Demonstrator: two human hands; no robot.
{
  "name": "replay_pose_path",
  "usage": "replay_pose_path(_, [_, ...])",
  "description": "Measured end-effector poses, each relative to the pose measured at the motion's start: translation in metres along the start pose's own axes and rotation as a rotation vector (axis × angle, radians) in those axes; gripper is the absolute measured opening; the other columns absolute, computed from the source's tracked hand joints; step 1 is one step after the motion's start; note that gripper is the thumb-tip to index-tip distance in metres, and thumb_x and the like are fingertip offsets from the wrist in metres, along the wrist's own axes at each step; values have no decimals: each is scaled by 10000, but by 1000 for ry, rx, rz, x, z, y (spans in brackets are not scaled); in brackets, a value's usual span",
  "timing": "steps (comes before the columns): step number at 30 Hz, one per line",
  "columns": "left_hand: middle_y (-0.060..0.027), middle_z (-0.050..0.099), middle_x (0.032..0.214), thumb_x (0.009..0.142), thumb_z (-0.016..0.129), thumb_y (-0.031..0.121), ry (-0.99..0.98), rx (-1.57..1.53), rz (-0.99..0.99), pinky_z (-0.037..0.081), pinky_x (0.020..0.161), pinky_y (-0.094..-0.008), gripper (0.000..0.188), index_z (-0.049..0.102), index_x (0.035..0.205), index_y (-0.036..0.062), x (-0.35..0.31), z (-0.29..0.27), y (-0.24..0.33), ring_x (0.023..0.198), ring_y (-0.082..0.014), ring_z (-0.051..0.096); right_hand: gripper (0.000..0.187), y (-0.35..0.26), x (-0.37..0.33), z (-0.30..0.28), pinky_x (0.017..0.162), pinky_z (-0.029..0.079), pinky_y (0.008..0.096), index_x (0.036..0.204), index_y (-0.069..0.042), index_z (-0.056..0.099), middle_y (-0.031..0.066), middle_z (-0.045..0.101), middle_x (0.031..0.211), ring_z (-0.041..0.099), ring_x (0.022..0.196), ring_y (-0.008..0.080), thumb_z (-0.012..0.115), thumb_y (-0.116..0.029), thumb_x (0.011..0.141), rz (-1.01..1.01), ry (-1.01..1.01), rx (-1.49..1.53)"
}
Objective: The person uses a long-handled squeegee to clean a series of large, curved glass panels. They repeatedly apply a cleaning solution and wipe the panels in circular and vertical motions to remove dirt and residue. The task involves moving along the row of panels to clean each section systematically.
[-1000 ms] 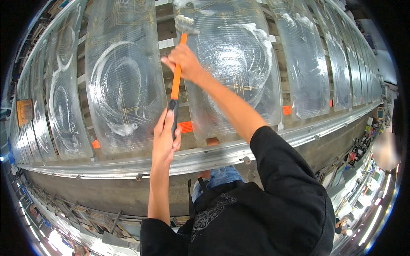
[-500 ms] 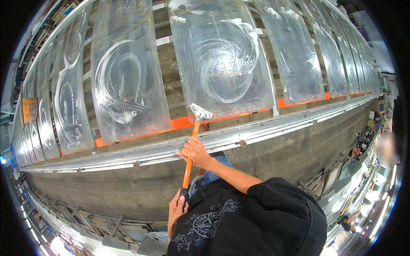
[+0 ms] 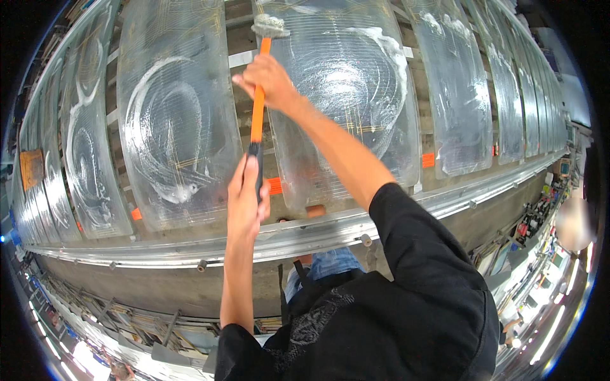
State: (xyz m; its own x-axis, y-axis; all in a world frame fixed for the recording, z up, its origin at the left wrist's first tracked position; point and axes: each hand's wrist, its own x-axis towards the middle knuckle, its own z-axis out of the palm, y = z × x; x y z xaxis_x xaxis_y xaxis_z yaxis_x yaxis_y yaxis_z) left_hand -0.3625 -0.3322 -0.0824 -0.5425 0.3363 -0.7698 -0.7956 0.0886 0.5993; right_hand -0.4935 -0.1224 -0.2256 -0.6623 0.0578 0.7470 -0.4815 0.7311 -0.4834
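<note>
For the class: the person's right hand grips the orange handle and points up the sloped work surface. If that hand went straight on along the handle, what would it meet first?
The right hand would first meet the pale scrubbing head at the top of the orange handle, which appears to rest against the soapy clear panel. Depth is hard to judge, so contact is uncertain.

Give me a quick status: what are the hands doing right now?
Left hand grips the squeegee's orange handle low; right hand grips it higher. Squeegee head on soapy glass panel. Nothing in the way.

Single head-worn fisheye view, looking down, close above glass panels [image 3: 171,127]
</note>
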Motion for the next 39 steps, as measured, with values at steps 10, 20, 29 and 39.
replay_pose_path(10, [27, 466, 590, 1097, 525, 388, -12, 208, -67, 302, 355, -225, 633, 337, 1626, 95, -173, -85, -153, 399, -48, 388, 410, -214, -156, -55, 748, 441, 445, 652, -110, 446, 60, 420, 685, 478, 704, 295, 803, -113, 853, 216, -75, -77])
replay_pose_path(20, [32, 443, 682, 1100, 515, 312, -16, 175, -84, 368, 520, -233, 556, 414, 1590, 68, -217, -89, -195, 569, -64, 405, 363, -268, -187, -75, 881, 505, 424, 646, -100, 506, 66, 474, 697, 507, 718, 266, 805, -173, 838, 324, -227, -38])
replay_pose_path(29, [32, 436, 630, 1115, 474, 398, 24, 103, -4, 299, 347, -210, 467, 456, 1509, 149, -53, -32, -47, 403, -32, 350, 431, -69, -52, 5, 823, 494, 439, 612, -100, 459, 65, 450, 643, 507, 703, 288, 812, -166, 850, 94, 50, -72])
replay_pose_path(39, [32, 485, 668, 1094, 521, 442, -32, 107, -41, 280, 348, -201, 548, 426, 1560, 170, -83, -38, -72, 412, -35, 372, 359, -99, -84, -36, 825, 487, 464, 683, -107, 486, 69, 513, 738, 549, 777, 300, 800, -159, 850, 77, 37, -169])
